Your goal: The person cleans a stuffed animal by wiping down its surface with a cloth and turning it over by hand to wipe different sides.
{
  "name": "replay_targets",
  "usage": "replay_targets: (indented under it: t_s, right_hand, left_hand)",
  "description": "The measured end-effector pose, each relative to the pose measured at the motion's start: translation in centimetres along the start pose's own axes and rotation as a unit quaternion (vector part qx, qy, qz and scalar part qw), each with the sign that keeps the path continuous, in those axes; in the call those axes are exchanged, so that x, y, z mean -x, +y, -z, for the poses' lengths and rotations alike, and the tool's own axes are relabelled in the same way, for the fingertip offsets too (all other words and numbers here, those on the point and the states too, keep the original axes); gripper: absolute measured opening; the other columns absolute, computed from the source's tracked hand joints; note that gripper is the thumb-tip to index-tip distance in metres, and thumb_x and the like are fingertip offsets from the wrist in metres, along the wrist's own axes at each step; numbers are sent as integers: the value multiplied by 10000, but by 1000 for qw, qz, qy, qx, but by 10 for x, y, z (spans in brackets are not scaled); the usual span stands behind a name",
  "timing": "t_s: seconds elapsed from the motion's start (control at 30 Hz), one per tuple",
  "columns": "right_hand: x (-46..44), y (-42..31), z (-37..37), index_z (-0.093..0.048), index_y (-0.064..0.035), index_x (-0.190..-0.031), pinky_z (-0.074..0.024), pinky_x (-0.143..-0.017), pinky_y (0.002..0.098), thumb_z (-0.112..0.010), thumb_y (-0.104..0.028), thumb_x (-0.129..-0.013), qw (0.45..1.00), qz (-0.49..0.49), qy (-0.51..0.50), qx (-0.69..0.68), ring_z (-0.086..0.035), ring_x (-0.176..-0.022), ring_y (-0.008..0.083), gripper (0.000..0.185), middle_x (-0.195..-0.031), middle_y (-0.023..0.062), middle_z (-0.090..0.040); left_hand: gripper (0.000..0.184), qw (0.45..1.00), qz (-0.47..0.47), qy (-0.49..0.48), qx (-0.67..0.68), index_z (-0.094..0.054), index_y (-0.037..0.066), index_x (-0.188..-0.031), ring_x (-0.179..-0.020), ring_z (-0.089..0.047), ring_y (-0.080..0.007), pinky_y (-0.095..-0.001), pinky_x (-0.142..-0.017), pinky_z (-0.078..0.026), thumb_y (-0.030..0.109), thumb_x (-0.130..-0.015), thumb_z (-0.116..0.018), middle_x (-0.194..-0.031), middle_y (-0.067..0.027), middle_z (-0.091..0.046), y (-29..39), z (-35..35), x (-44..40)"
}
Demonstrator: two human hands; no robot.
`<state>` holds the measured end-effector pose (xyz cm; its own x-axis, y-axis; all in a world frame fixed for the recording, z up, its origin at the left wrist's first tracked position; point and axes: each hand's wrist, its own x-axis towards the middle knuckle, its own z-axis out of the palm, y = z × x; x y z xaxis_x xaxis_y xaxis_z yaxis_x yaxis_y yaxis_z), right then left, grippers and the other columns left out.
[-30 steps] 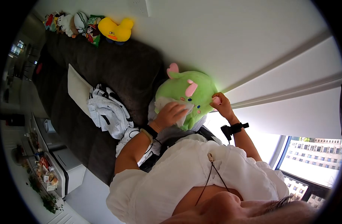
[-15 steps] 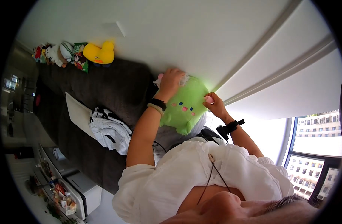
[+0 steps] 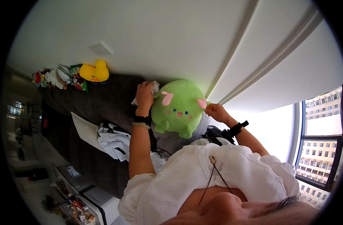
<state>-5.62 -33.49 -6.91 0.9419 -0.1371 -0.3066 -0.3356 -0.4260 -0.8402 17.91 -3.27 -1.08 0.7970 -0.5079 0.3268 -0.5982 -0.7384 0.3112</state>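
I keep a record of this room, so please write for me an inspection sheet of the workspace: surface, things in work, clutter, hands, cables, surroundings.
Surface: dark sofa, soft-looking.
Things in work: green plush toy, its face visible; crumpled white cloth at its side.
Clutter: grey-and-black fabric and white flat panel on the sofa; small toys in a row beside a yellow duck toy.
Hands: left hand holds the cloth; right hand is at the toy's ear.
Cables: thin dark cord near the lap; its ends unclear.
Surroundings: pale wall; window at the picture's right.
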Motion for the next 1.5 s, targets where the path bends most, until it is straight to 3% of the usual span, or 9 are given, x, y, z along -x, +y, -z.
replay_targets:
  t_s: [0.13, 0.27, 0.37, 0.5, 0.6, 0.7, 0.9, 1.37, 1.5]
  right_hand:
    - [34, -43, 0, -676, -49, -1154, -552, -792, 336, -776, -252, -883, 984, 99, -129, -65, -673, -874, 173, 353, -992, 69, -716]
    - [52, -97, -8, -437, -88, -1477, -475, -1000, 401, -787, -220, -857, 957, 238, -152, -61, -575, -1222, 281, 724, -1404, 138, -554]
    - [51, -116, -19, -327, -90, -1543, -440, -1052, 430, -776, -175, -843, 938, 311, -134, -69, -531, -1285, 344, 836, -1489, 176, -470]
    - [44, -87, -39, -325, -90, -1543, -445, -1051, 438, -734, -98, -832, 962, 248, -84, -73, -533, -1265, 397, 820, -1447, 220, -474]
    - [47, -72, -24, -388, -108, -1512, -469, -1015, 449, -715, -57, -808, 972, 227, -54, -29, -538, -1235, 424, 778, -1370, 225, -512]
    - [54, -70, -21, -562, -147, -1376, -507, -928, 465, -713, -17, -763, 960, 260, 47, 96, -570, -1139, 401, 645, -1262, 192, -555]
    - [27, -62, -17, -640, -159, -1273, -507, -908, 449, -724, -1, -749, 906, 322, 192, 197, -577, -1078, 357, 553, -1223, 167, -556]
    - [-41, 24, -4, -587, -60, -1221, -517, -819, 521, -568, -94, -873, 986, -4, 125, 109, -634, -948, 461, 350, -1016, 224, -638]
    - [11, 12, 3, -581, -34, -1248, -510, -832, 501, -549, -56, -875, 971, 33, 222, 78, -617, -1003, 446, 376, -1103, 237, -618]
  left_hand:
    - [406, 991, 46, 90, 86, -666, 58, -1169, -1072, -589, -343, -412, -967, -487, -95, -801, -593, -1151, -118, -644, 25, 54, 44]
    - [336, 909, 126, 139, 372, -599, 4, -1194, -1050, -611, -218, -323, -941, -469, -71, -867, -584, -1146, -121, -599, 71, 50, 104]
    - [329, 869, 133, 65, 472, -554, 20, -1191, -1047, -580, -199, -333, -952, -464, -20, -877, -641, -1144, -104, -561, 119, 20, 136]
    - [421, 700, 191, -96, 682, -535, 33, -1306, -1187, -538, -193, -358, -1014, -429, 76, -909, -669, -1281, -114, -566, 163, -5, 147]
    - [477, 759, 112, -168, 619, -499, 17, -1375, -1250, -539, -264, -407, -1050, -417, 121, -937, -657, -1336, -162, -566, 142, -5, 141]
    - [446, 958, -121, -60, 253, -504, -13, -1356, -1250, -542, -364, -466, -1063, -412, 130, -953, -632, -1337, -199, -565, 112, 3, 112]
    - [362, 977, -189, 17, 94, -601, -16, -1220, -1284, -468, -398, -486, -1086, -379, 115, -889, -665, -1309, -179, -581, 123, -8, 30]
    - [377, 970, -192, -71, 130, -704, 93, -1153, -1098, -552, -268, -503, -1100, -275, 322, -854, -729, -1099, -75, -658, 90, -33, 14]
    - [359, 970, -193, -73, 131, -721, 101, -1134, -1086, -550, -268, -479, -1088, -282, 335, -862, -718, -1088, -74, -661, 86, -38, 6]
